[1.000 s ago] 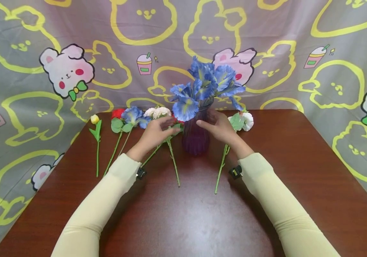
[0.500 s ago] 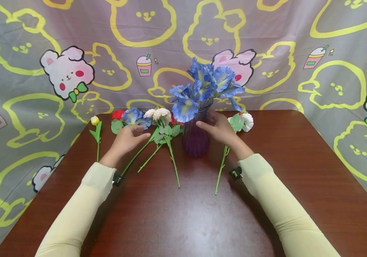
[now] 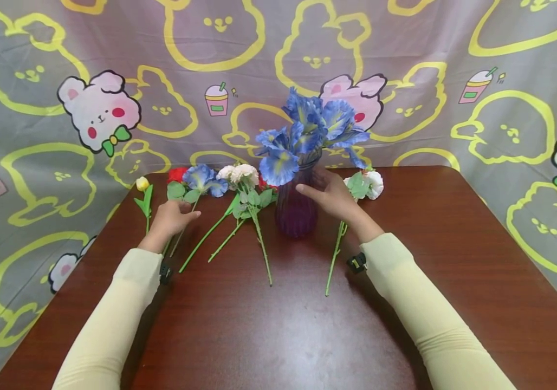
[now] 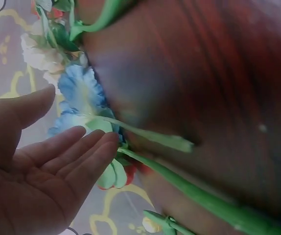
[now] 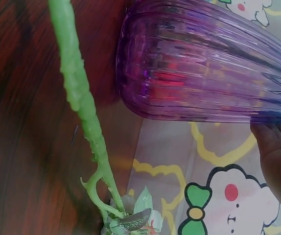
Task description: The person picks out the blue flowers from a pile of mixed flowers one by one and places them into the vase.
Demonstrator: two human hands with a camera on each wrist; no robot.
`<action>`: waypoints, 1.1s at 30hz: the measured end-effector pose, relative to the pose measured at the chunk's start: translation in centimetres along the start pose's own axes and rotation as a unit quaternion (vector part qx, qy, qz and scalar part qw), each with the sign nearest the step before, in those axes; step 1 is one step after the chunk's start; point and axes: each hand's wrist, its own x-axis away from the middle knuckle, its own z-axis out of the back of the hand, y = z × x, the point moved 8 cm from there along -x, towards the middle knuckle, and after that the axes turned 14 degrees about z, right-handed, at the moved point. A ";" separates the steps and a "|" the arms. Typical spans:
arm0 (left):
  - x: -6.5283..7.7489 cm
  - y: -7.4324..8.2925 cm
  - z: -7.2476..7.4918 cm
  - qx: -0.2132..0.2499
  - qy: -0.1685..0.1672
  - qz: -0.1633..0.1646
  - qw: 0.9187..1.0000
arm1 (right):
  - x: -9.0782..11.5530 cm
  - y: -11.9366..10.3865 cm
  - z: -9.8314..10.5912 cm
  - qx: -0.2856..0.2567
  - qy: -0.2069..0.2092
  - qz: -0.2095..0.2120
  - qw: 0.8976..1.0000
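Observation:
My left hand (image 3: 168, 219) hovers over the stems at the left, palm and fingers spread in the left wrist view. Its fingertips are nearest to a blue iris (image 3: 200, 179) lying on the table; the iris's thin stem (image 4: 150, 134) runs just beyond them. Beside it lies a red flower (image 3: 177, 174) with round green leaves. With thumb in front and fingers behind, my right hand (image 3: 334, 195) holds the purple ribbed glass vase (image 3: 297, 211) near its upper part. Several blue irises (image 3: 303, 124) stand in the vase. Part of the right fingers is hidden behind the glass.
A yellow tulip (image 3: 143, 184) lies at the far left. Pale pink flowers (image 3: 241, 174) and a red one lie left of the vase, stems pointing forward. A white flower (image 3: 373, 184) lies right of it. Behind the brown table (image 3: 278, 336) hangs a printed curtain (image 3: 254, 49).
My left hand has moved from beside the vase leftward, past the pale flowers, to the blue iris and red flower stems. The right hand has stayed at the vase.

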 end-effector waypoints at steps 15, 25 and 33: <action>-1.0 -1.7 -1.2 -0.046 -0.024 0.006 0.999 | 0.2 -3.2 0.1 0.006 -0.007 -0.008 1.000; -1.1 -1.6 -1.4 -0.053 -0.015 -0.002 0.998 | 0.3 -3.5 0.1 0.020 -0.009 -0.015 1.000; -1.4 -1.9 -1.8 -0.044 -0.046 0.021 0.998 | 0.4 -3.5 0.1 0.029 -0.014 -0.021 0.999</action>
